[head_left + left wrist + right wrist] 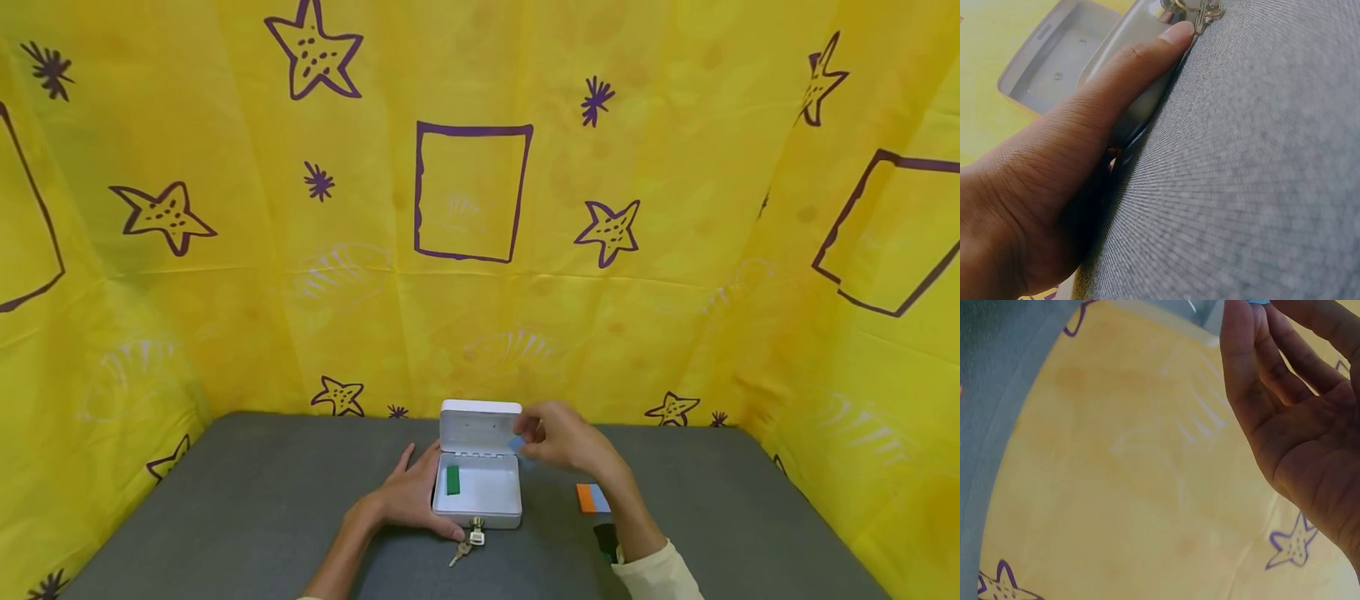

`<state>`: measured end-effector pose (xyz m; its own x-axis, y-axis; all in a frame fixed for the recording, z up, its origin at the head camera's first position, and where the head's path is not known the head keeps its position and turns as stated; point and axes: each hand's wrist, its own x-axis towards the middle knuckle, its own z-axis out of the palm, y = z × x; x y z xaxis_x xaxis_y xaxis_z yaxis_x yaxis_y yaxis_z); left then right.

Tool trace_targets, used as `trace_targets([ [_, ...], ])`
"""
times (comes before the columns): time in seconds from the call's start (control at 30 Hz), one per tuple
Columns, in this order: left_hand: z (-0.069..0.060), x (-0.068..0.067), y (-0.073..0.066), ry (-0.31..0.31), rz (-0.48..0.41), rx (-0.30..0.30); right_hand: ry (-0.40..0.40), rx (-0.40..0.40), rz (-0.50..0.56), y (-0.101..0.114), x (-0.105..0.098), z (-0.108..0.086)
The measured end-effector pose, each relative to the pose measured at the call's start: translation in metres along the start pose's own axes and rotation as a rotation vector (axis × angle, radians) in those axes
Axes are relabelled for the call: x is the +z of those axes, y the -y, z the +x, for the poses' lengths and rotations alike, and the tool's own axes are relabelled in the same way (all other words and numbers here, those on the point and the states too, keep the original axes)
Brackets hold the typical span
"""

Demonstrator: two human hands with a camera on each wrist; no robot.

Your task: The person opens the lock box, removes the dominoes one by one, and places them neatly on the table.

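A small white metal cash box (487, 521) stands on the table with its lid (480, 427) raised. Inside lies a green strip (453, 480), toward the left. My left hand (412, 492) holds the box by its left side, thumb along the front near the lock; its other fingers are partly hidden. A key sits in the lock, and a second key (461, 552) hangs from it. Between thumb and fingers my right hand (562, 437) pinches a small light-blue piece (517, 443), beside the lid's right edge. In the right wrist view only a sliver of the blue piece (1259, 302) shows.
An orange and light-blue piece (593, 498) lies on the dark grey table (285, 500), right of the box. Near the right sleeve is a dark object (606, 542), partly covered by the forearm. Yellow patterned cloth (472, 333) surrounds the table's back and sides.
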<state>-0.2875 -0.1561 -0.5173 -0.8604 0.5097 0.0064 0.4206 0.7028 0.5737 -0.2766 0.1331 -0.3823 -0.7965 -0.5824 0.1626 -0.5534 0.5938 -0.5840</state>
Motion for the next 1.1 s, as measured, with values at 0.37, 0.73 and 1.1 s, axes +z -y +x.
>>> trace_targets([
  [0.37,-0.001,-0.002,-0.001,0.002,-0.021,-0.002,-0.035,0.018,-0.010,-0.013,-0.024,-0.013],
  [0.73,-0.001,-0.001,-0.002,-0.006,-0.031,0.004,-0.033,0.094,0.036,-0.026,-0.043,-0.028],
  [1.1,-0.001,0.001,-0.001,-0.005,-0.027,0.000,-0.040,0.204,0.018,-0.042,-0.056,-0.043],
])
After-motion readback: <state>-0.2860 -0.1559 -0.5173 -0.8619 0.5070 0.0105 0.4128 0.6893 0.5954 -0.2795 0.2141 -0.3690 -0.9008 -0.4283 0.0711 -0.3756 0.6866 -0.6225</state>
